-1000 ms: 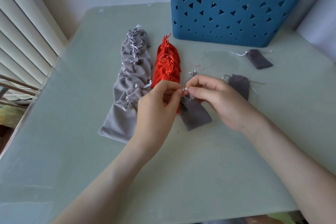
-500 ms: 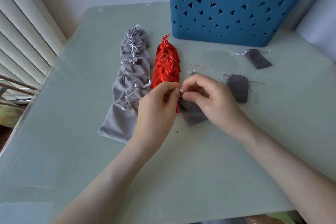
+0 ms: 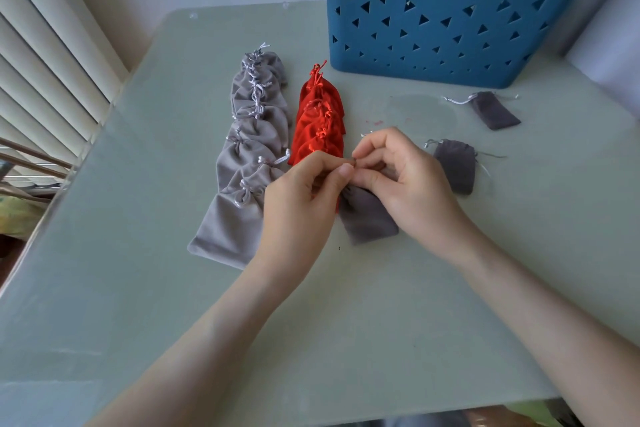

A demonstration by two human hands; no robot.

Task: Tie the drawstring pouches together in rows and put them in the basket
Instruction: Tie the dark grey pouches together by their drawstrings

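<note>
Closely, our left hand [image 3: 298, 205] and right hand [image 3: 406, 191] pinching the gathered neck of a velvety dark grey pouch [image 3: 370, 220], smooth pale bench [image 3: 138, 288], triangle-punched blue basket [image 3: 398, 55] behind.

**Pale green surface [image 3: 138, 288], pouches and a basket**

A dark grey pouch [image 3: 369, 218] lies under both hands. Left of the left hand [image 3: 298, 198] lie a light grey row [image 3: 249, 163] and a red row [image 3: 320, 121] of tied pouches. Right of the right hand [image 3: 405, 184] lie a near loose pouch [image 3: 454, 166] and a far loose pouch [image 3: 493, 110]. Beyond the hands stands a blue basket [image 3: 450, 28].

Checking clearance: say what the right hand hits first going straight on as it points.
Likely the left hand, fingertip to fingertip with the right hand; beyond, the row of red fabric pouches.
</note>
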